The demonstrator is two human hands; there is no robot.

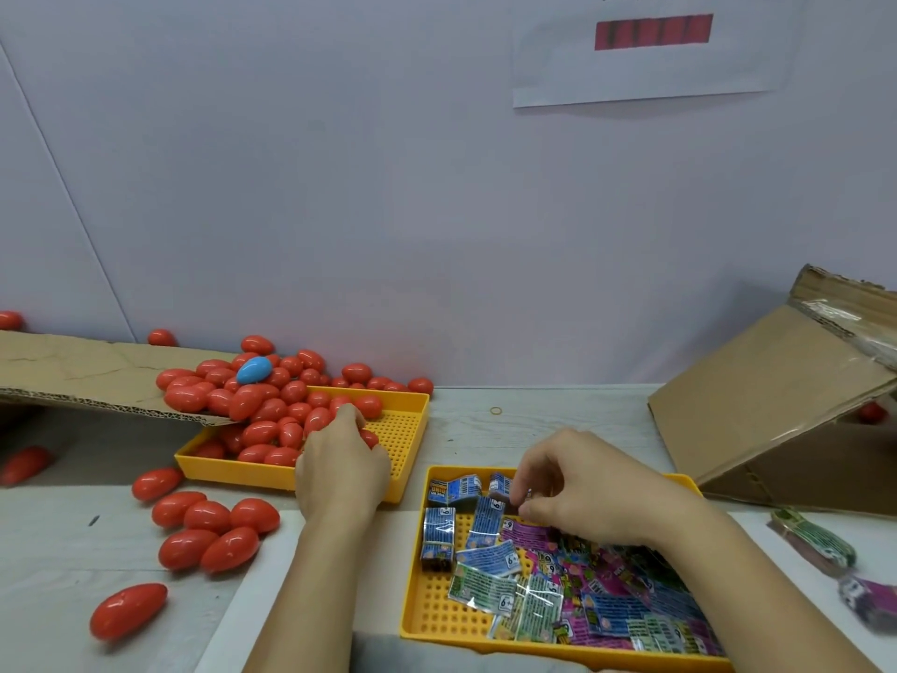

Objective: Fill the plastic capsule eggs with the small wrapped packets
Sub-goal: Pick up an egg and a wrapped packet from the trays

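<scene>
Nearest the viewer, a loose red egg (pixel 128 610) lies alone on the pale table (pixel 58 551), with a cluster of 5 red eggs (pixel 213 529) just beyond it and 2 stray packets (pixel 825 551) off the right edge of the near tray. The near yellow tray (pixel 437 619) has a perforated floor and holds the small wrapped packets (pixel 534 590), blue, green and magenta, heaped mostly toward its right side, with a few blue ones standing at its far left corner.

The right hand (pixel 592 493) reaches over that tray's far edge, palm down, fingers curled inward with fingertips meeting near a blue packet (pixel 500 485); whether it actually pinches one cannot be told.

The left hand (pixel 340 459) lies across the near rim of the far yellow tray (pixel 403 429), fingers bent down among the plastic eggs (pixel 272 410); its fingertips are hidden, so its hold cannot be told.

That far tray is filled on its left with red eggs, which spill from a cardboard flap (pixel 87 376) slanting over its left corner. 1 blue egg (pixel 254 370) sits on top of the pile. A small rubber band (pixel 496 410) lies on the table beyond. At far right a tilted cardboard box (pixel 776 405) leans, and a paper sheet (pixel 650 51) with a red bar hangs on the wall (pixel 388 187).
</scene>
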